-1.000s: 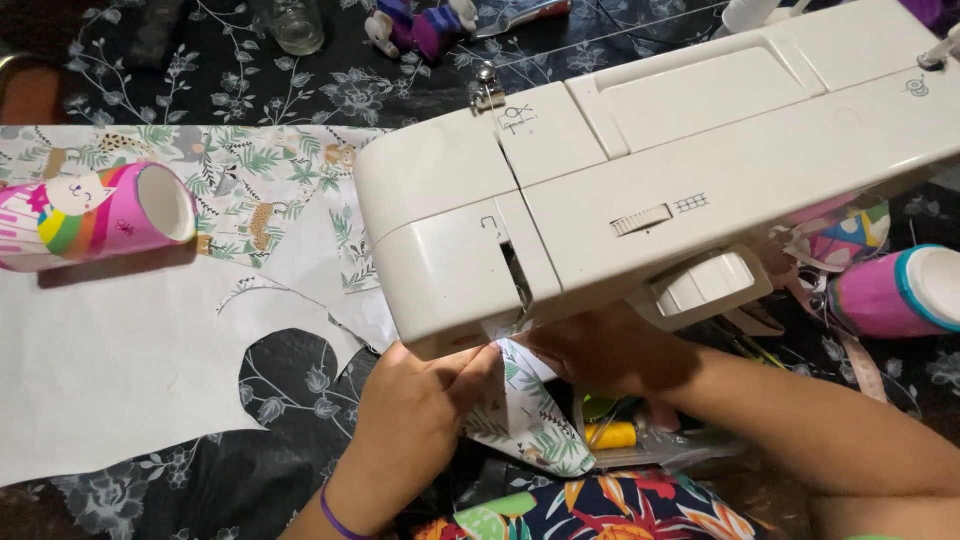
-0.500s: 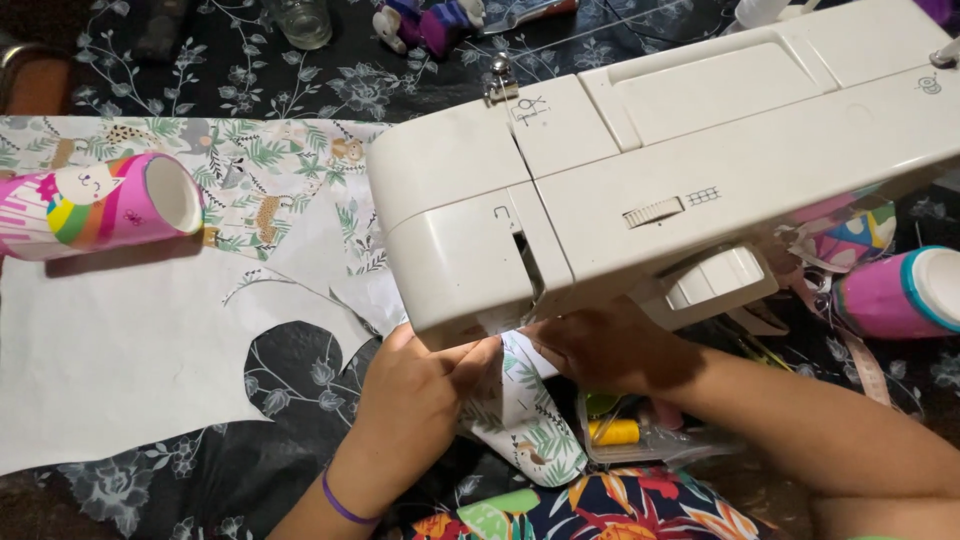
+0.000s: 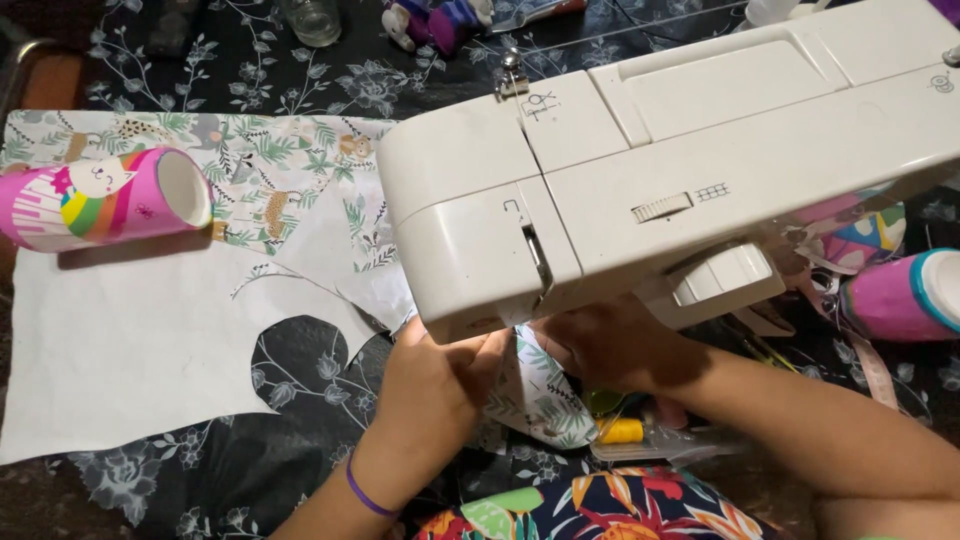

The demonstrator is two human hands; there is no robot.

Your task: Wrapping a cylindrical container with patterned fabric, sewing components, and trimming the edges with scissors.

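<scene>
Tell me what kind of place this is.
Probably a home sewing table. A white sewing machine stands on a dark floral tablecloth, leaf-print fabric is held under it by both hands, and a cut sheet of the same print lies alongside.

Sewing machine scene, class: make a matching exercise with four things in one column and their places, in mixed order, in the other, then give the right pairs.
Things:
1. Sewing machine
2. Pink rainbow cup
3. Yellow thread spool
4. Purple wristband

Places:
A. On the left hand's wrist
B. Lying on its side on the white fabric sheet, far left
C. Under the right hand's forearm, beside the leaf-print fabric piece
D. Above both hands, filling the upper right

Pairs: 1-D, 2-B, 3-C, 4-A
</scene>
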